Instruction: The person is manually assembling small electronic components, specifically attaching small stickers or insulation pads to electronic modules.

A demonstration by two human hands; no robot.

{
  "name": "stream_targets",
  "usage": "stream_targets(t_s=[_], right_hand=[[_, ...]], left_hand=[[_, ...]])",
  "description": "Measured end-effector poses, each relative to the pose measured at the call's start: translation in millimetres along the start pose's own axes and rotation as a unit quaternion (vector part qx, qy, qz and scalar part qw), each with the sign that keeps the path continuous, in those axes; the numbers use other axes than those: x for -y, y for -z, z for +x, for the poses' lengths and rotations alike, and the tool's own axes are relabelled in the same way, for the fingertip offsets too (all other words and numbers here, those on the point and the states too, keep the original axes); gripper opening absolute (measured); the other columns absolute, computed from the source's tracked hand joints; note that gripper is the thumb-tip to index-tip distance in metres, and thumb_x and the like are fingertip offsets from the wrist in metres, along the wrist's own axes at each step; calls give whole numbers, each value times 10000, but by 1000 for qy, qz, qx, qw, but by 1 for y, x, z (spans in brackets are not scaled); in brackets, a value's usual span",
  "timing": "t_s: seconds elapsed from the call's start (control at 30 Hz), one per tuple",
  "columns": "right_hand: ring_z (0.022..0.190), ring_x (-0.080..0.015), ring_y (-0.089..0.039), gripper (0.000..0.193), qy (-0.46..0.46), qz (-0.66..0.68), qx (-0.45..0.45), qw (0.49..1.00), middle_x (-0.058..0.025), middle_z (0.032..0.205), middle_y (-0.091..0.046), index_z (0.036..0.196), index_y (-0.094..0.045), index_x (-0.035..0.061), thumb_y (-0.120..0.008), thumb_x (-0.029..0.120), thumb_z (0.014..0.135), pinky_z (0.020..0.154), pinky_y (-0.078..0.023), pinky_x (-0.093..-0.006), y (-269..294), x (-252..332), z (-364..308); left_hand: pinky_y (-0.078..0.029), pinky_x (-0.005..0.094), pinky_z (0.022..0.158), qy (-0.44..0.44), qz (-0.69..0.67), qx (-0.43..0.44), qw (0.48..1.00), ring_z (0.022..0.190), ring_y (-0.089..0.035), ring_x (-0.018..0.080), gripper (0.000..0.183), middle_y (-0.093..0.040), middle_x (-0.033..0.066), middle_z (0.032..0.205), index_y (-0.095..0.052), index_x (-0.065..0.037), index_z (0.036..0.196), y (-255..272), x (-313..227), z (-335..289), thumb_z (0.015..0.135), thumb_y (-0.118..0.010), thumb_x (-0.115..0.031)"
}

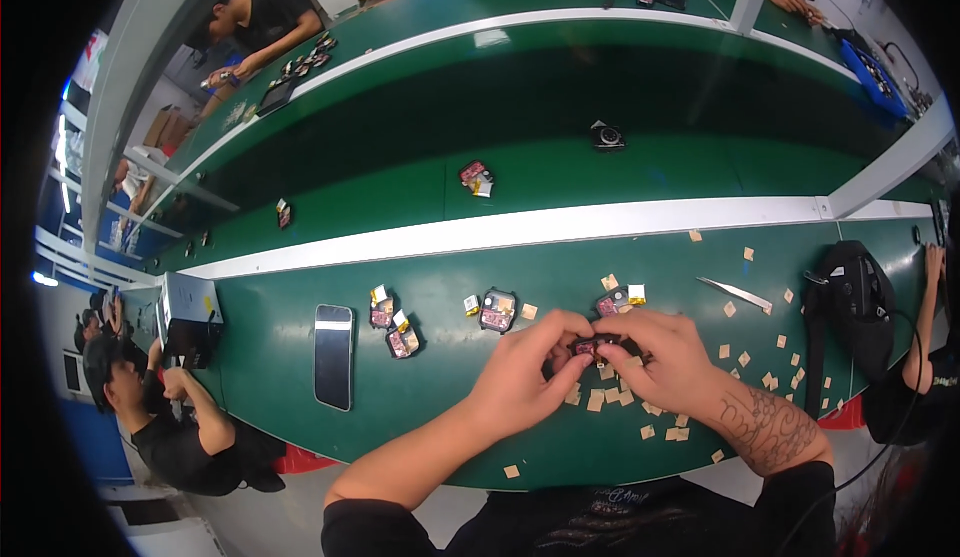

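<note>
Both hands (600, 357) together, fingertips pinched.

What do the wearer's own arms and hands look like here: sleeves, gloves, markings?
Both hands are bare, no gloves: left hand, right hand. The forearms are uncovered; dark sleeves end near the elbows. The right forearm carries a dark swirling tattoo. No rings, watch or bands can be made out.

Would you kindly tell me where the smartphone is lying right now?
In the head view, the smartphone lies flat on the green bench, left of the left hand, beside two small circuit modules.
</note>
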State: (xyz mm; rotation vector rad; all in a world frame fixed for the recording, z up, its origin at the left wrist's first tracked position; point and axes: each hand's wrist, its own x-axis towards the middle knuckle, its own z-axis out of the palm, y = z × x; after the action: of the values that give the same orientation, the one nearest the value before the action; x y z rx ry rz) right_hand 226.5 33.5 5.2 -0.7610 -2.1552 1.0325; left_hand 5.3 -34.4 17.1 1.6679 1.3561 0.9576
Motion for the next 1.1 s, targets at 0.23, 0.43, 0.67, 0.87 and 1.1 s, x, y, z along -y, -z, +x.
stream_targets(t_s=[0.23,0.43,0.67,0.87,1.1], right_hand=[[847,-289,-741,296,-7,-61,-92,994,-122,976,-662,1187,-691,40,-812,154,943,698,-603,-380,2,10,2],[796,-320,-713,120,68,-136,-26,988,-94,968,-654,1080,-671,65,-718,143,1002,621,-570,-404,2,-8,-4],[695,-290,-685,93,147,-145,-41,978,-60,873,-630,1009,-665,96,-736,153,993,582,-574,-413,-4,-14,-2],[645,-270,-690,126,173,-145,-12,974,-36,772,-623,1020,-677,133,-726,248,1035,552,-572,-400,-7,-20,-6],[755,-306,-701,100,172,-72,-36,982,-104,849,-617,1044,-661,77,-688,173,1038,669,-607,-442,-9,-18,-8]], left_hand=[[-565,336,697,-32,103,-105,989,752,-718,233,301,-746,108,914,-677,-40,1238,9,1,30,956,-772,7],[-580,516,756,-37,248,-100,963,833,-724,441,214,-739,187,859,-702,-54,1182,30,34,129,969,-706,-76],[-553,553,999,9,418,-131,899,1274,-615,419,325,-670,182,1267,-725,-99,1244,11,50,215,936,-773,-192],[-536,527,1084,-110,423,-31,899,1312,-602,413,549,-649,164,1376,-628,-121,1446,-24,38,261,929,-806,-175],[-532,480,1109,-150,441,34,884,1283,-604,391,472,-641,158,1335,-647,-100,1447,-21,32,259,982,-726,-68]])
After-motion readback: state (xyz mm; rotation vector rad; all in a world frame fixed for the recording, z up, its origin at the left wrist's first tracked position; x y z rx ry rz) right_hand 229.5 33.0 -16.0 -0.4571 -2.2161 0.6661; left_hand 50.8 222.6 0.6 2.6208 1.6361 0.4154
